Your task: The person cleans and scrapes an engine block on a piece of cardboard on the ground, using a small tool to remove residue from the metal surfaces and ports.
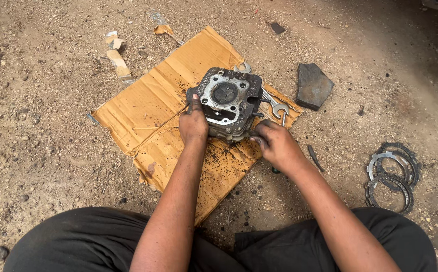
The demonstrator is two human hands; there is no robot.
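While the cardboard sheet lay on the dirt floor, the left hand gripped the near-left side of the engine cylinder head standing on it. Just right, the right hand closed its fingers at the near-right corner; both hands touched it, wrenches beyond.

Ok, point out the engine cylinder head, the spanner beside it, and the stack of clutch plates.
engine cylinder head (227,94): head view, on the round combustion chamber face.
spanner (275,107): head view, on its shaft by the open jaw.
clutch plates (392,176): head view, on the ring of the stack's middle plate.
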